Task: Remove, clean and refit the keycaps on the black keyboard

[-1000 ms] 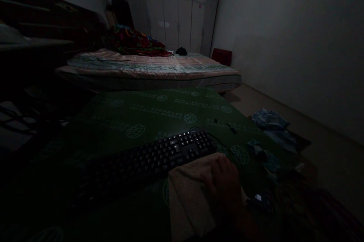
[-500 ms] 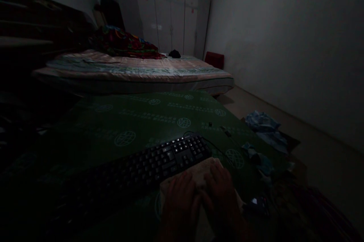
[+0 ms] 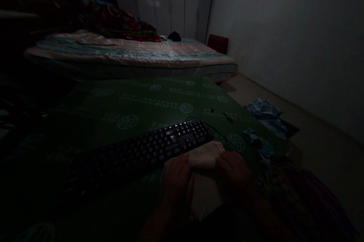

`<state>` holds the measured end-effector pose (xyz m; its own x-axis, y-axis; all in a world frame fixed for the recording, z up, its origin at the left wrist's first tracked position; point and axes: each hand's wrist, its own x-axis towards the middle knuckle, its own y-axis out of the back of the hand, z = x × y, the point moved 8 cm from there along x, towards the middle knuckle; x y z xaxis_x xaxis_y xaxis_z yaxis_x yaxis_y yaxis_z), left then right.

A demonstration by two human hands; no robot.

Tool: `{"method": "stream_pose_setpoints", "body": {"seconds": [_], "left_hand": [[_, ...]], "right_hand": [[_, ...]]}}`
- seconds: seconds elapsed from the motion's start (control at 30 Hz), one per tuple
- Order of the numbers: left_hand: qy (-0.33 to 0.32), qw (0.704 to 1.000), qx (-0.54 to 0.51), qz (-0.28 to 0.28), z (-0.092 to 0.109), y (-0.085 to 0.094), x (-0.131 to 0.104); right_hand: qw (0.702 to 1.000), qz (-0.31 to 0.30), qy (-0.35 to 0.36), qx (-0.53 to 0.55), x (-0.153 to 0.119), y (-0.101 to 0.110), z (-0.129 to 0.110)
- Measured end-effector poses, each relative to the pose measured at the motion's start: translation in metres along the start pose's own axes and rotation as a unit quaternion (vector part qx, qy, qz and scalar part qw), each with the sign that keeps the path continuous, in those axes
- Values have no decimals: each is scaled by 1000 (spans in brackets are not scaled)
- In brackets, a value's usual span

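Two hands show in the head view. Half a second ago they lay close together on the pale cloth (image 3: 206, 154); now the left hand (image 3: 178, 175) and right hand (image 3: 234, 166) have parted to its sides, fingers curled, so a fold seems worked from both ends. Too dark to tell whether they pinch. It lies in from the green board's (image 3: 170, 94) right edge, beside the keyboard (image 3: 148, 147).
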<state>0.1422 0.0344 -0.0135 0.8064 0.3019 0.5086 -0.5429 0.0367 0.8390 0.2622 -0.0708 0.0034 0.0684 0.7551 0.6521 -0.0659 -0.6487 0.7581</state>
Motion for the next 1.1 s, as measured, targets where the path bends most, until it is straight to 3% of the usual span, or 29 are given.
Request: {"method": "stream_pose_setpoints", "body": {"seconds": [0.13, 0.27, 0.33, 0.4, 0.5, 0.67, 0.83, 0.9, 1.0, 1.1], "left_hand": [[9, 1000, 0, 9, 8, 9, 4], [-16, 1000, -21, 12, 34, 9, 7], [13, 999, -18, 37, 40, 11, 9], [19, 1000, -15, 5, 46, 3, 10], [20, 1000, 1, -19, 48, -4, 8], [66, 997, 36, 20, 45, -2, -2], [50, 997, 56, 4, 50, -18, -7], [63, 995, 67, 29, 47, -19, -7], [70, 994, 57, 62, 44, -10, -6], [68, 994, 15, 81, 42, 16, -5]], "right_hand": [[998, -3, -54, 18, 9, 10, 13], [998, -6, -41, 42, 16, 16, 13], [998, -11, -41, 45, 17, 16, 14], [997, -15, -50, 52, 18, 15, 16], [996, -17, -56, 64, 21, 13, 19], [996, -37, -38, 71, 22, 6, 22], [995, -76, -32, 61, 12, -4, 25], [995, -78, -32, 61, 12, -3, 26], [994, -73, -29, 70, 17, 4, 26], [995, -42, -30, 88, 21, 19, 24]]}}
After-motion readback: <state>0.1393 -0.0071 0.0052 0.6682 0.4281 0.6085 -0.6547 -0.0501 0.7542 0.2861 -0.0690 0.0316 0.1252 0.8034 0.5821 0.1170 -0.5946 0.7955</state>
